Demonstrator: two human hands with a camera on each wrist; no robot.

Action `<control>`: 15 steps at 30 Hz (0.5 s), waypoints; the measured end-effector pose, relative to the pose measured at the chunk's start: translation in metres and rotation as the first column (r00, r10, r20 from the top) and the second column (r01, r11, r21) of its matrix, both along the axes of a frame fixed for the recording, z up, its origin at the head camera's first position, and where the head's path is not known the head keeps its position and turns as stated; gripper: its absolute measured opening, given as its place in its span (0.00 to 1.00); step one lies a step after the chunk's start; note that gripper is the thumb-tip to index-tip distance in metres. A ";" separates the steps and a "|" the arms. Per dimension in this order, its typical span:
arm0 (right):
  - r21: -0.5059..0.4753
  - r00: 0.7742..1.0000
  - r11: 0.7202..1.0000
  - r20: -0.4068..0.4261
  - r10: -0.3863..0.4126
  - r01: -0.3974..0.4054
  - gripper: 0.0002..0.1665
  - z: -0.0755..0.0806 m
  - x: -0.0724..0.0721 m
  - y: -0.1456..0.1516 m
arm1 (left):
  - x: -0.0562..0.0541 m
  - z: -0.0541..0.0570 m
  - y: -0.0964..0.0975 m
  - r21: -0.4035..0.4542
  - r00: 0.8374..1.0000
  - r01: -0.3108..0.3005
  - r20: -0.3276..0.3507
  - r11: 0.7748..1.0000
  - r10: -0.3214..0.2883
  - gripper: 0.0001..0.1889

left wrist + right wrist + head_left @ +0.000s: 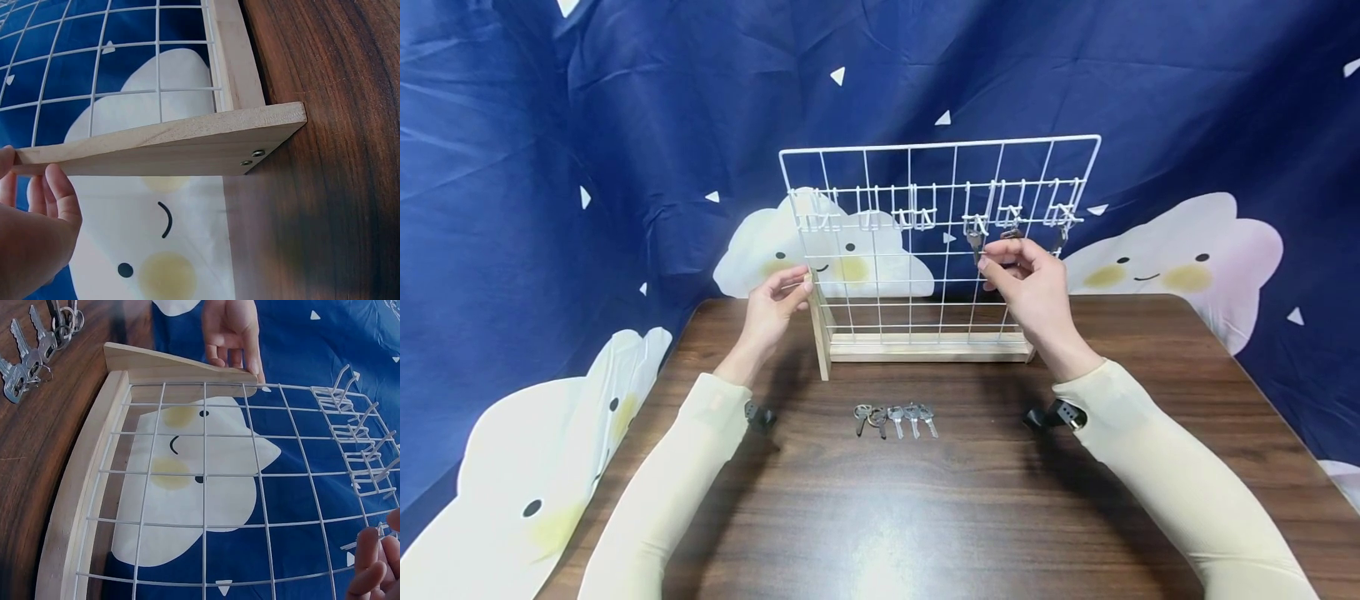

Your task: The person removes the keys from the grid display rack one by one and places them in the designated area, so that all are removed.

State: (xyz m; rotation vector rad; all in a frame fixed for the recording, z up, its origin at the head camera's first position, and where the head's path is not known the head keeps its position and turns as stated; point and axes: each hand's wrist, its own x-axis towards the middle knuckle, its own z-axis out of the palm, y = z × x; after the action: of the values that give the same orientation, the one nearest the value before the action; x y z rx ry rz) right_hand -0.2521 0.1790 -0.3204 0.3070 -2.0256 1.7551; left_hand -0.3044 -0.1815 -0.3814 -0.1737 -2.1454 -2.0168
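Observation:
A white wire grid rack (910, 281) stands on a wooden base. My left hand (771, 304) pinches the rack's wooden side piece (187, 140) at its upper end, thumb on one face and fingers on the other. At the right half of the grid, my right hand (1030, 283) pinches the lower end of a key (975, 238), whose head is up at a white hook. More keys (1011, 233) hang from hooks just beyond that hand, partly covered by it. In the right wrist view the right fingers (367, 575) show at the edge, with the key itself hidden.
Several silver keys with rings (896, 421) lie in a row on the brown wooden table (880, 500) in front of the rack. White hooks (913, 218) line the grid's upper part. A blue curtain (700, 100) with cloud prints hangs behind.

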 end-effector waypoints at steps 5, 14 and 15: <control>0.022 0.999 0.999 -0.005 -0.038 0.038 0.16 0.000 -0.003 -0.001 | 0.000 0.001 0.000 -0.002 1.000 0.004 -0.006 1.000 -0.004 0.23; 0.082 0.996 0.992 -0.018 -0.092 0.093 0.18 -0.001 -0.011 -0.003 | 0.000 0.000 0.000 -0.007 1.000 0.004 0.007 1.000 -0.004 0.23; 0.086 0.995 0.992 -0.017 -0.097 0.098 0.18 -0.001 -0.012 -0.004 | 0.001 0.001 0.000 -0.007 1.000 0.004 0.007 1.000 -0.004 0.23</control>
State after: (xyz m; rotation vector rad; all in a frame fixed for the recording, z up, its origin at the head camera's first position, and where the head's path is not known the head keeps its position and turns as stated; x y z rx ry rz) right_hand -0.2636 0.1751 -0.3212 0.2412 -2.0754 1.6065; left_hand -0.3036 -0.1815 -0.3806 -0.1723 -2.1580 -2.0153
